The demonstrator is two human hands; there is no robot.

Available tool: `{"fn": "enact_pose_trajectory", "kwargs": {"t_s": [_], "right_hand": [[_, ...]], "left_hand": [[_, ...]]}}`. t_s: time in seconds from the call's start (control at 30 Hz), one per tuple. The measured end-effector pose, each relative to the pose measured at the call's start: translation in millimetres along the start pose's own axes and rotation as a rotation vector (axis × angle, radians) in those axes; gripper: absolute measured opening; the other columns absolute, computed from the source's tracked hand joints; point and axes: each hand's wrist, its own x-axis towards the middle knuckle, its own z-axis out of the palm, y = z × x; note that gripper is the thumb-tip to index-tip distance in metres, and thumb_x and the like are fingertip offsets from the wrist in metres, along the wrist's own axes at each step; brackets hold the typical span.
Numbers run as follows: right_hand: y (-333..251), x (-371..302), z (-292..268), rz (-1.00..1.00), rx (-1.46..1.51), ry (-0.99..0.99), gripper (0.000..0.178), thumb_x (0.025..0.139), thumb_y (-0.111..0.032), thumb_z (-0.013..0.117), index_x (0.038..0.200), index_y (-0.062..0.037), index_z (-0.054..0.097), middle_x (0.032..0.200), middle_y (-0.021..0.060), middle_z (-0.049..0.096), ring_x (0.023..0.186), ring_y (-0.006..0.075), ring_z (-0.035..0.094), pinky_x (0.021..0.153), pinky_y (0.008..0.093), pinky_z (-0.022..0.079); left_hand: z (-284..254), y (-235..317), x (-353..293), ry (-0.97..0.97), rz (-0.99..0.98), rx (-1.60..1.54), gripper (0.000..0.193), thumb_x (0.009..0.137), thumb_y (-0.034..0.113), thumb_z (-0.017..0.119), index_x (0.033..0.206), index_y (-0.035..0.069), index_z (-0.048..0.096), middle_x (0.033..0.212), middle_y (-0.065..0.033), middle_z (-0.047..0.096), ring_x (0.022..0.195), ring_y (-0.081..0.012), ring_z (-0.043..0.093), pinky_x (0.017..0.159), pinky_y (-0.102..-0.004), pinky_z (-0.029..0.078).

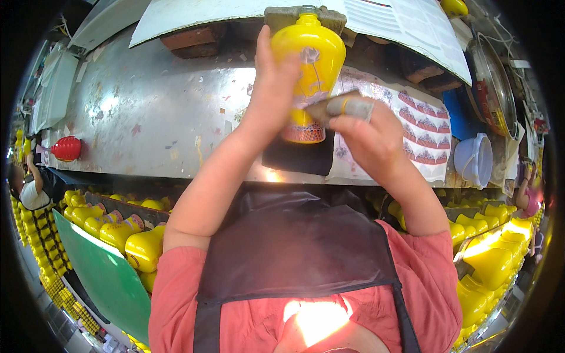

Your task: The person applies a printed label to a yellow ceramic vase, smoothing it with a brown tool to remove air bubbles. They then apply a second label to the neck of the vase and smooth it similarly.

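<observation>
A glossy yellow bottle [329, 50] lies on the bench with its neck on a grey padded rest [276, 19]. Purple lotus decals sit on its body, and a patterned band circles its base. My left hand [272, 88] is closed on the bottle's left side, its fingers partly smeared by motion. In my right hand [374, 132] is a flat brownish scraper [321, 110], pinched and touching the bottle's lower body. One right finger seems wrapped in a greyish cover with a yellow band. Right of the bottle lies a decal sheet [421, 126] printed with purple-red curved patterns.
A dark pad [297, 159] lies below the bottle's base. A white translucent bucket [474, 160] stands at the right, a red ribbed object [66, 149] at the left. White boards on bricks [191, 41] line the back. Yellow bottles [144, 247] fill racks on both sides.
</observation>
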Motion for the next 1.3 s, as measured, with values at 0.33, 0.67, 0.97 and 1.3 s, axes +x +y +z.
{"fn": "enact_pose_trajectory", "kwargs": {"t_s": [0.33,0.67,0.97,1.3], "right_hand": [[2.1,-19.1,-11.6,0.903,0.453,0.041,0.025,0.101,-0.015,0.064,0.123,-0.0024,0.070,0.097,0.0070,0.073,0.089,0.0120,0.068,0.082,0.0276,0.054],[13.3,0.1,30.3,0.904,0.413,-0.009,0.085,0.090,-0.048,0.072,0.156,-0.0023,0.043,0.121,0.0269,0.071,0.106,0.0314,0.072,0.093,0.0367,0.053],[28.0,-11.3,37.2,0.850,0.497,0.079,0.079,0.093,-0.037,0.072,0.159,-0.0036,0.042,0.125,0.0209,0.071,0.110,0.0232,0.069,0.096,0.0354,0.052],[26.6,24.3,22.5,0.872,0.283,-0.019,0.098,0.084,-0.048,0.076,0.160,-0.0018,0.036,0.131,0.0298,0.066,0.118,0.0402,0.068,0.100,0.0433,0.052]], "left_hand": [[-5.2,-6.0,-18.4,-0.031,0.367,0.523,0.073,0.104,0.027,0.049,0.166,0.006,0.016,0.169,-0.0298,0.008,0.157,-0.0448,0.016,0.127,-0.0487,0.019],[4.9,3.3,-22.2,-0.023,0.283,0.599,0.076,0.102,0.020,0.058,0.168,0.013,0.020,0.170,-0.0243,0.001,0.158,-0.0403,0.014,0.127,-0.0458,0.021],[5.5,0.1,-20.7,-0.007,0.328,0.630,0.096,0.091,0.022,0.073,0.166,0.013,0.015,0.168,-0.0302,0.001,0.155,-0.0491,0.018,0.124,-0.0500,0.029],[6.7,5.2,-20.9,0.012,0.293,0.708,0.107,0.085,0.026,0.080,0.166,0.012,0.011,0.168,-0.0323,0.004,0.155,-0.0500,0.017,0.122,-0.0511,0.034]]}}
